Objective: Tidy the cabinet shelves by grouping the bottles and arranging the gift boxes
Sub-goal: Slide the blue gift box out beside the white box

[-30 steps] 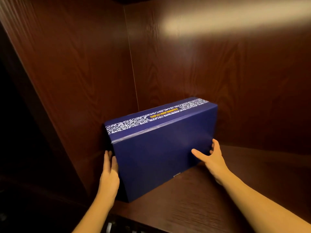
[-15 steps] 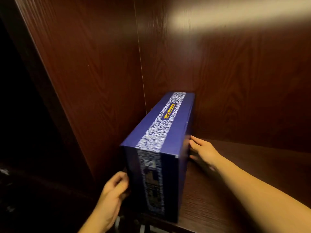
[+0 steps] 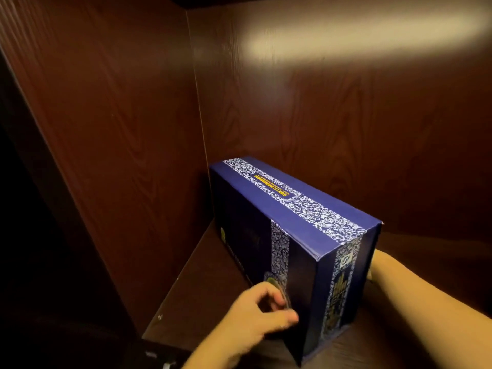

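A dark blue gift box (image 3: 306, 225) with a white floral band and a yellow label stands on its long edge on the wooden shelf (image 3: 202, 283). It lies diagonally, its far end in the back left corner and its near end toward me. My left hand (image 3: 255, 312) has curled fingers pressed on the box's left face near the bottom front corner. My right hand (image 3: 379, 265) reaches behind the box's right side; only the wrist and heel show, and the fingers are hidden.
The dark wood left wall (image 3: 119, 129) and back wall (image 3: 346, 129) close in the shelf. Bare shelf board shows to the left of the box and behind it on the right. The shelf's front edge (image 3: 159, 339) runs at lower left.
The box has swung round: its far end went into the back left corner and its near end moved right. My left hand shifted onto the left face; my right hand slid behind the box.
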`<state>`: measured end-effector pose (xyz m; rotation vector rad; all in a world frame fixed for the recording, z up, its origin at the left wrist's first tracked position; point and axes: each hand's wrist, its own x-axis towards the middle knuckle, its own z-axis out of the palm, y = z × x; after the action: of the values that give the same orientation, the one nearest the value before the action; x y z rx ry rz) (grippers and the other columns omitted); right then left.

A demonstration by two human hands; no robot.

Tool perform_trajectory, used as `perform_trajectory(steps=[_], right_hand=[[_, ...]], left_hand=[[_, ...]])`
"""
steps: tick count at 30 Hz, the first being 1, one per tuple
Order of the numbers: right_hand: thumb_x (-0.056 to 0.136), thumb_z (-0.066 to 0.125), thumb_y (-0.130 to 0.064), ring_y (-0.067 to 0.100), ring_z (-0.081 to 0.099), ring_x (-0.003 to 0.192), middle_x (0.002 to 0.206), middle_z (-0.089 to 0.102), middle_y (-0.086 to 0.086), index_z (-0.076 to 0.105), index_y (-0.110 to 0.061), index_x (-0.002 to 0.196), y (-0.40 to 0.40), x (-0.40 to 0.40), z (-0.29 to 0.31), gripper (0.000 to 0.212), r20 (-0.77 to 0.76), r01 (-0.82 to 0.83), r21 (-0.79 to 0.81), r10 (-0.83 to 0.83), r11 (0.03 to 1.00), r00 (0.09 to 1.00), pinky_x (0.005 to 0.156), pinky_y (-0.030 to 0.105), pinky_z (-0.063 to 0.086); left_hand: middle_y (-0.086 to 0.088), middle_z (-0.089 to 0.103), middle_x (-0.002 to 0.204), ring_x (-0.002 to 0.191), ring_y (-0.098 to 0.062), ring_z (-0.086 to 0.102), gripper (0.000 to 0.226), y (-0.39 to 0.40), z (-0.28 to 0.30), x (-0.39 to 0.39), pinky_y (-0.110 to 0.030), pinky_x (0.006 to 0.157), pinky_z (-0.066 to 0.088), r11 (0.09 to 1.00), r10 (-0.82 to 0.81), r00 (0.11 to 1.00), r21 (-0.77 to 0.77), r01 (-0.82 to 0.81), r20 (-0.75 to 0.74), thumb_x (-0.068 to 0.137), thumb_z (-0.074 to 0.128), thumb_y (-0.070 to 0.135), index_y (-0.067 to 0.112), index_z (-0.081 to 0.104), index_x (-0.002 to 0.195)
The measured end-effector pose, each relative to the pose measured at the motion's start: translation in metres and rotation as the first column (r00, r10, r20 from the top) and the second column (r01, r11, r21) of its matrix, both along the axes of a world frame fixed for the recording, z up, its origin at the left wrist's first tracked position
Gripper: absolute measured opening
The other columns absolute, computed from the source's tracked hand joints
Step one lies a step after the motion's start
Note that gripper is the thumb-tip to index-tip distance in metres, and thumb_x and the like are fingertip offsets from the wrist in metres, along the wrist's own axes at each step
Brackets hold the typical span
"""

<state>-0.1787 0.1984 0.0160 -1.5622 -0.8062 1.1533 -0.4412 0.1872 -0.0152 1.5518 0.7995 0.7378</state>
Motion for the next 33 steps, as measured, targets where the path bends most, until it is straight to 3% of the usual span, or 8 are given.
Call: perform_trajectory(steps=[5,9,15,18,21,27,30,33], right_hand=[[0.085,0.065,-0.029,0.023,0.064,0.055,0.076,0.066,0.015,0.074,-0.007,0.097,-0.041,-0.017,0.004,0.028,-0.306,0.243,0.108,-0.201,0.964,0.931,0.059,0.032,0.045],[0.088,0.059,-0.05,0.01,0.067,0.098,0.115,0.07,-0.009,0.068,-0.034,0.114,-0.078,-0.049,-0.018,0.031,-0.059,0.409,0.296,-0.411,0.863,0.91,0.087,0.038,0.051],[0.066,0.086,-0.034,0.008,0.038,0.136,0.147,0.038,-0.016,0.046,-0.036,0.135,-0.118,-0.118,-0.041,0.08,0.25,0.363,0.416,-0.489,0.834,0.836,0.109,0.037,0.037],[0.032,0.077,-0.079,-0.01,0.002,0.14,0.153,-0.007,-0.032,0.001,-0.038,0.149,-0.119,-0.131,-0.054,0.146,0.425,0.164,0.365,-0.321,0.917,0.846,0.117,0.028,0.02],[0.044,0.075,-0.077,-0.008,-0.015,0.136,0.139,-0.034,-0.033,-0.028,-0.044,0.131,-0.108,-0.131,-0.058,0.139,0.539,0.126,0.306,-0.281,0.944,0.794,0.114,0.022,0.01],[0.064,0.084,-0.05,-0.018,0.001,0.139,0.152,-0.007,-0.04,-0.008,-0.056,0.141,-0.104,-0.097,-0.078,0.12,0.489,0.079,0.397,-0.283,0.915,0.825,0.109,0.005,0.013],[0.067,0.087,-0.03,-0.006,0.032,0.138,0.155,0.027,-0.023,0.016,-0.044,0.149,-0.105,-0.063,-0.074,0.109,0.313,0.041,0.392,-0.175,0.919,0.934,0.112,0.024,0.033],[0.076,0.081,-0.014,-0.009,0.055,0.117,0.136,0.057,-0.013,0.041,-0.03,0.145,-0.104,-0.031,-0.073,0.081,0.293,0.067,0.403,-0.198,0.913,0.935,0.086,0.006,0.045]], left_hand=[[0.001,0.064,0.082,0.071,-0.008,0.059,0.004,0.079,0.005,-0.039,-0.023,0.063,0.046,0.969,0.234,0.972,-0.08,-0.234,-0.013,0.083,0.067,0.026,0.023,0.068,0.08],[-0.009,0.058,0.12,0.097,-0.015,0.058,0.045,0.143,0.012,-0.05,-0.035,0.082,0.046,0.874,0.485,0.874,-0.053,-0.482,0.045,0.083,0.068,0.029,0.015,0.052,0.123],[-0.004,0.03,0.155,0.135,-0.018,0.036,0.083,0.202,0.024,-0.032,-0.04,0.101,0.03,0.909,0.415,0.903,-0.104,-0.404,0.109,0.081,0.07,0.034,0.021,0.024,0.149],[0.005,0.02,0.159,0.142,-0.015,0.024,0.099,0.213,0.021,-0.029,-0.045,0.108,0.019,0.936,0.336,0.937,-0.15,-0.319,0.1,0.071,0.071,0.045,0.029,0.015,0.151],[0.01,0.018,0.158,0.143,-0.013,0.02,0.112,0.221,0.014,-0.03,-0.047,0.11,0.013,0.949,0.277,0.956,-0.181,-0.257,0.097,0.056,0.071,0.056,0.036,0.012,0.149],[0.0,0.056,0.13,0.11,-0.012,0.057,0.102,0.217,0.006,-0.041,-0.023,0.08,0.04,0.932,0.358,0.922,-0.111,-0.344,0.149,0.053,0.078,0.046,0.025,0.032,0.141],[-0.009,0.057,0.127,0.109,-0.02,0.06,0.102,0.198,-0.001,-0.054,-0.029,0.092,0.045,0.917,0.4,0.905,-0.065,-0.394,0.145,0.046,0.083,0.042,0.019,0.036,0.134],[-0.011,0.058,0.126,0.106,-0.018,0.061,0.091,0.171,-0.013,-0.062,-0.032,0.092,0.046,0.904,0.424,0.903,0.034,-0.427,0.074,0.042,0.091,0.037,0.02,0.051,0.122]])
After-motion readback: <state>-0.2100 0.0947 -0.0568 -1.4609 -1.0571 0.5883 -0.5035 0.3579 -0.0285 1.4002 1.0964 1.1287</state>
